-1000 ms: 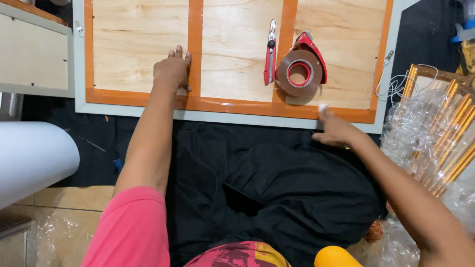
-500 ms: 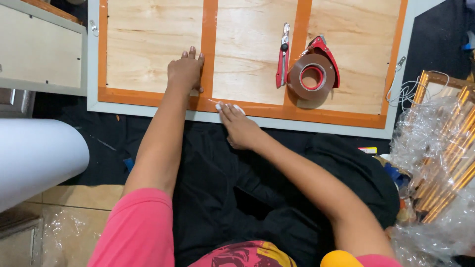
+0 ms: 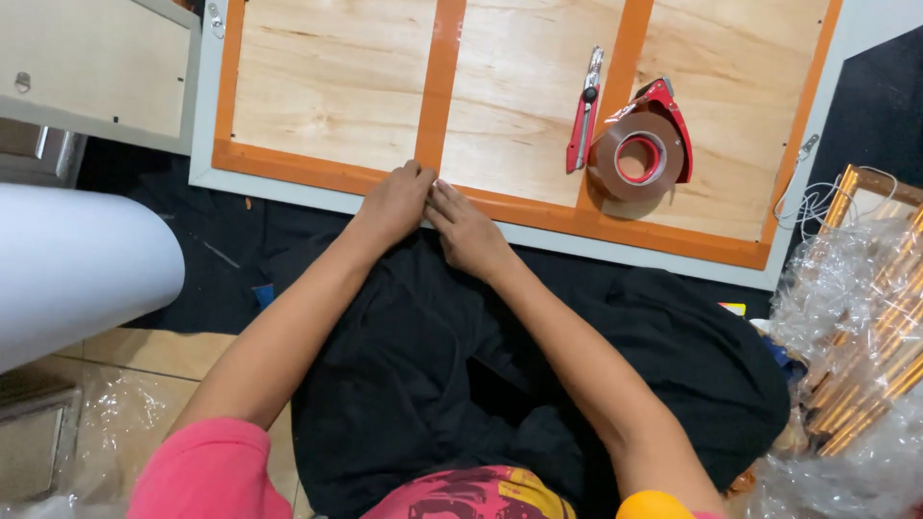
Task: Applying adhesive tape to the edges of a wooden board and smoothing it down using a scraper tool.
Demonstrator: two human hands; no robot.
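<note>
A large frame lies back up on the floor: plywood panels [image 3: 336, 77] edged and divided by strips of orange-brown tape [image 3: 538, 213], inside a pale grey rim [image 3: 288, 192]. My left hand [image 3: 392, 204] and my right hand [image 3: 465, 229] meet at the near edge, fingertips pressed on the tape where a vertical strip joins the bottom strip. Neither hand holds anything. Farther right on the plywood rest a red utility knife [image 3: 583, 117] and a brown tape roll in a red dispenser [image 3: 638, 154].
A big white roll [image 3: 77, 269] lies at the left. Another pale frame back [image 3: 87, 67] sits at the upper left. Gold frames wrapped in clear plastic [image 3: 856, 365] pile at the right. Black cloth [image 3: 461, 365] covers my lap.
My right hand has slid left along the bottom tape strip, from the right corner to beside my left hand. My left hand stayed on the tape junction.
</note>
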